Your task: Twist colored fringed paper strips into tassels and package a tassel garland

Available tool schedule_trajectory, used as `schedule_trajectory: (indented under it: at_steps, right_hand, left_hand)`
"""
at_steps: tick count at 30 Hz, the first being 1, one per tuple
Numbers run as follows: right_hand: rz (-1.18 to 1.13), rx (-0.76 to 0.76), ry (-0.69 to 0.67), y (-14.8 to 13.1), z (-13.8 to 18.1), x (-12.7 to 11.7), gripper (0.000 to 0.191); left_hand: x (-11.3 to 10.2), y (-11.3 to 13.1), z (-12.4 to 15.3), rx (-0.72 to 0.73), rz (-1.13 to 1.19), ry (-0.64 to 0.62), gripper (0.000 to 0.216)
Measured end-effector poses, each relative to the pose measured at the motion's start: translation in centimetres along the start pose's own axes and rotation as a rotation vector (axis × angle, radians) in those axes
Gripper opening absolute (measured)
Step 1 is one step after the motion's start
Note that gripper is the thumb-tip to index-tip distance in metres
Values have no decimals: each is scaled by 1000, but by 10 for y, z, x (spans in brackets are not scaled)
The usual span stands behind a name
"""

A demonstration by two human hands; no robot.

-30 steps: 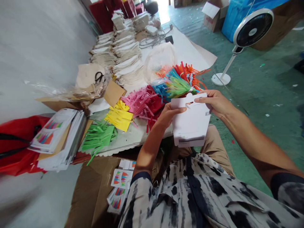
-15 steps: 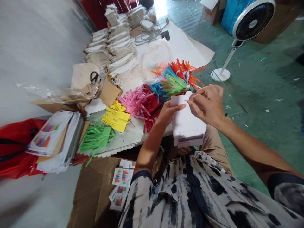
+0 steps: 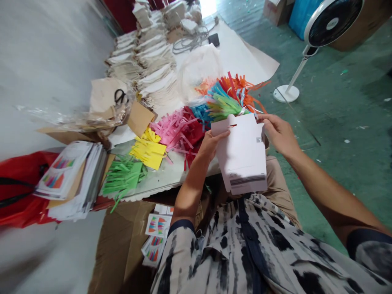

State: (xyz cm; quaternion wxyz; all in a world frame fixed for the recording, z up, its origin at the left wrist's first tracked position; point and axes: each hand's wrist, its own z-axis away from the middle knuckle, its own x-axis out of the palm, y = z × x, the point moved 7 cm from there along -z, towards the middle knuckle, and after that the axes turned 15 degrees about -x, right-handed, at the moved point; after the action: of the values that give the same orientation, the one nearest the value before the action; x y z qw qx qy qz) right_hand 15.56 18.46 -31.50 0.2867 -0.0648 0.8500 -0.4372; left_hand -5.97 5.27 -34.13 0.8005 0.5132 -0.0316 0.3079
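Over my lap is a white card (image 3: 245, 151) with a small slot and a rounded tab at its top edge, and printed lines near its lower end. Another white layer shows behind it, but I cannot tell how many there are. My left hand (image 3: 211, 143) grips the card's left side, thumb on the front face. With its fingertips, my right hand (image 3: 280, 132) pinches the upper right edge; the fingers behind are hidden. Just beyond the card lies a multicoloured bunch of paper tassels (image 3: 226, 102), tied with a white string.
Pink fringe (image 3: 174, 128), yellow fringe (image 3: 150, 149) and green fringe (image 3: 124, 173) lie along the table edge. Stacked pale bundles (image 3: 157, 77), scissors (image 3: 120, 96) and printed cards (image 3: 69, 165) are further left. A white fan (image 3: 286, 93) stands on the floor at right.
My right hand has moved from the card's top tab to its upper right edge. The card looks wider now, its layers spread apart. My left hand keeps its hold.
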Motion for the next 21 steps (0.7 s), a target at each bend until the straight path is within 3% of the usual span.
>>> schedule_trajectory:
  at_steps: [2,4,8,11,14,16,19,21]
  right_hand:
    - [-325,181,4,11,0,10,43]
    - [-508,288,13,15,-1,17,52]
    - [-532,287,-43,7,-2,27,57]
    - [-316,155,-80,-7,0,28,70]
    - [194,-169,39,-35,2,12,75]
    - [457,-345,39,-53,8,11,65]
    - [586,-477,-186,-64,12,27,42]
    - [587,-477,-299,-63,11,34,36]
  left_hand:
    - [-3,0,-1,11,8,4,57]
    - [-4,-1,0,13,7,6,56]
    - [2,-5,0,7,-12,-26,59]
    - [11,-10,-2,-28,-20,-92,60]
    - [13,-11,-5,-39,-2,-92,60]
    - [12,-9,-6,-24,10,-71,58]
    - [14,-6,-7,-5,17,-73,58]
    - [15,-4,-6,4,10,-77,59]
